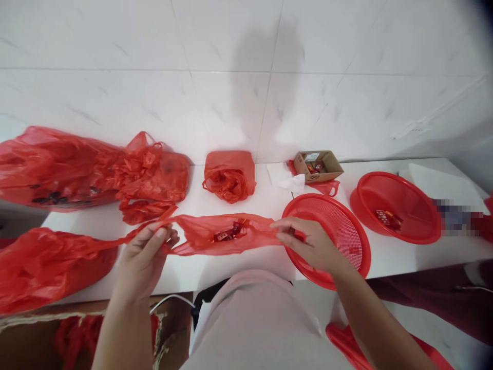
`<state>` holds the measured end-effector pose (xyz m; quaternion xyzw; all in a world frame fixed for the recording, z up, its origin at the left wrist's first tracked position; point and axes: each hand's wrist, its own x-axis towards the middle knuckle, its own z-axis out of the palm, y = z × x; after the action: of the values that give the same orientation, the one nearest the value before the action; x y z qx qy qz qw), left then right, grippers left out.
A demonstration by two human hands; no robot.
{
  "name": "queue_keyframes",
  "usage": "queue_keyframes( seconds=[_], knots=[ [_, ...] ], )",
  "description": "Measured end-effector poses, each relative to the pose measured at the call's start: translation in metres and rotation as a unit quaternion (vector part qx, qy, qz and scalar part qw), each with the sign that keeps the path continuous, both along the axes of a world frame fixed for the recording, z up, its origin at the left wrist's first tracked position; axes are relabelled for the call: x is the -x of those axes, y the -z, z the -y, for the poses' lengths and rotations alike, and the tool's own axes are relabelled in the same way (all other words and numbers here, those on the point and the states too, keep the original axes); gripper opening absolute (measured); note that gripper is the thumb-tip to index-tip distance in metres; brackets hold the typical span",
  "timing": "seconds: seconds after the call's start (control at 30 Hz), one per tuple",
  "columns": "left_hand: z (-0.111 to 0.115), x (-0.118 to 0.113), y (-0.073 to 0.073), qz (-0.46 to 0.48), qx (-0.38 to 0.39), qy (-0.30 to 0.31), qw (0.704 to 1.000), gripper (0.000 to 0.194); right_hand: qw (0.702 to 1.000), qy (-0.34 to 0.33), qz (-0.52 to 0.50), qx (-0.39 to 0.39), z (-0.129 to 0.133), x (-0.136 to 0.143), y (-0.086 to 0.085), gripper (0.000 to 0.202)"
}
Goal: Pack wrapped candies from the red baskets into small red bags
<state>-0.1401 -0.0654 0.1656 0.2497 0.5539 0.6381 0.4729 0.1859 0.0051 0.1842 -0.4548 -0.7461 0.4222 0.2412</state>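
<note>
Here, left hand [146, 249] holds red bag [198, 235]; right hand [310, 241] too.

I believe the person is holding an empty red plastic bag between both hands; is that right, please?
Almost: the red plastic bag is held between the left hand and the right hand, but the head view shows a dark red packet in it, so it isn't empty.

Workroom: white table [265, 198], red bags [200, 236], red basin [404, 200]

left hand [144, 253]: fingers [173, 238] curled to a pinch | right hand [308, 240]: fingers pinching, pointing left | forearms [124, 324] apart
</note>
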Motion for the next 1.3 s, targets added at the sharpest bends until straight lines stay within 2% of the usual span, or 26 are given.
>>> queue_keyframes(
  seconds=[0.13,0.27,0.33,0.47,0.53,0.6,0.67,0.8,0.87,0.93,1.0,1.07,1.13,1.23,1.3],
  knots=[
    [-0.001,0.001,-0.001,-0.035,0.035,0.061,0.997,0.019,0.998,0.038,0.029,-0.041,-0.006,-0.001,0.002,0.025],
    [-0.003,-0.007,0.0,-0.027,0.027,0.047,0.998,0.022,0.997,0.065,0.039,-0.011,-0.007,0.009,0.015,0.031],
    [-0.005,-0.011,-0.001,-0.02,0.038,0.04,0.998,0.025,0.997,0.043,0.057,0.016,-0.004,0.023,0.032,0.042],
    [-0.007,-0.009,-0.004,-0.009,0.039,0.03,0.999,0.029,0.987,-0.032,0.111,0.11,0.008,0.052,0.085,0.068],
    [-0.005,-0.004,-0.005,-0.016,0.031,0.024,0.999,0.03,0.975,-0.053,0.131,0.173,0.013,0.06,0.107,0.064],
    [-0.002,0.002,-0.004,-0.028,0.025,0.026,0.999,0.035,0.968,-0.066,0.123,0.208,0.016,0.063,0.117,0.048],
    [0.001,0.007,-0.003,-0.053,0.028,0.036,0.998,0.044,0.974,-0.053,0.096,0.201,0.016,0.061,0.109,0.03],
    [0.005,0.015,0.001,-0.137,0.086,0.116,0.98,0.07,0.991,0.014,-0.011,0.131,0.012,0.051,0.06,0.019],
    [0.005,0.021,0.005,-0.184,0.112,0.16,0.963,0.067,0.991,0.024,-0.07,0.115,0.007,0.046,0.036,0.022],
    [0.003,0.027,0.011,-0.236,0.127,0.186,0.945,0.051,0.987,0.041,-0.108,0.114,0.002,0.04,0.02,0.023],
    [0.002,0.031,0.017,-0.284,0.145,0.206,0.925,0.035,0.982,0.076,-0.133,0.115,-0.001,0.034,0.008,0.021],
    [0.001,0.033,0.021,-0.309,0.159,0.224,0.911,0.031,0.977,0.089,-0.155,0.115,-0.001,0.028,0.0,0.018],
    [0.0,0.031,0.021,-0.319,0.166,0.228,0.905,0.033,0.977,0.07,-0.168,0.113,0.001,0.024,-0.007,0.017],
    [-0.002,0.023,0.015,-0.334,0.161,0.217,0.903,0.035,0.981,0.087,-0.154,0.076,0.003,0.022,-0.013,0.014],
    [-0.003,0.015,0.007,-0.33,0.132,0.2,0.913,0.032,0.982,0.11,-0.141,0.055,0.004,0.022,-0.014,0.013]
  ],
)
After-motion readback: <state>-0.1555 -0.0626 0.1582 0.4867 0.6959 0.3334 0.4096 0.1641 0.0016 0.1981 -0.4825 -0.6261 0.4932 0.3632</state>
